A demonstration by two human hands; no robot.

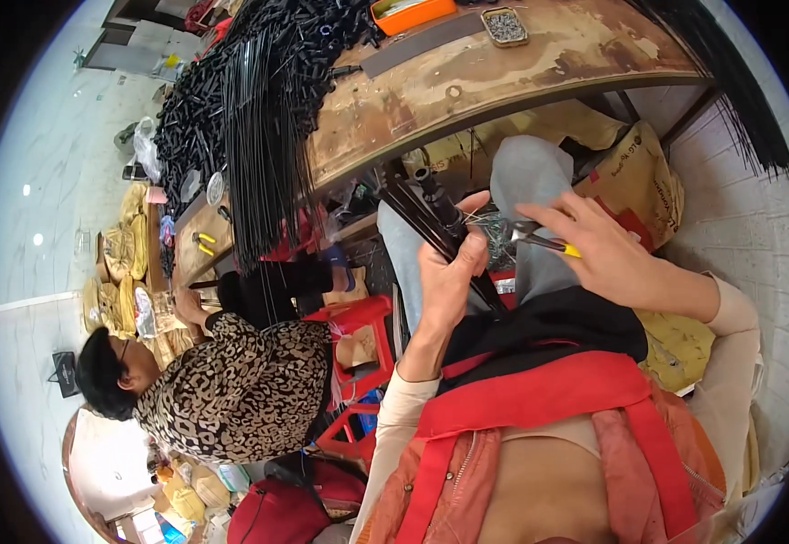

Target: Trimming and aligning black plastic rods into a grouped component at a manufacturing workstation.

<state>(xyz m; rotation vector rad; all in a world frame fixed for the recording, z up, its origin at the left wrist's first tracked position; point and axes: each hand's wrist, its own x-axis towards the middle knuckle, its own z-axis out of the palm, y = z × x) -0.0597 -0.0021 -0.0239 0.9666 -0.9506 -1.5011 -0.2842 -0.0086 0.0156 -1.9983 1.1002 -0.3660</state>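
Note:
My left hand point(449, 276) is closed around several black cables point(417, 218) over my lap. A black cylindrical plastic part point(440, 201) stands up beside its thumb. Thin pale wire ends point(480, 219) poke out past the fingers toward my right hand. My right hand point(598, 240) grips a pair of pliers point(539, 238) with yellow on the handle, jaws pointing left at the wires. A small gap seems to lie between jaws and wires, though exact contact is hard to make out.
Ahead stands a worn wooden table point(394, 118) with a heap of black plastic parts point(204, 118), hanging black cables point(263, 154), an orange tray point(412, 14) and a small box of metal pieces point(506, 27). A co-worker point(231, 381) sits at left, near yellow-handled pliers point(202, 242).

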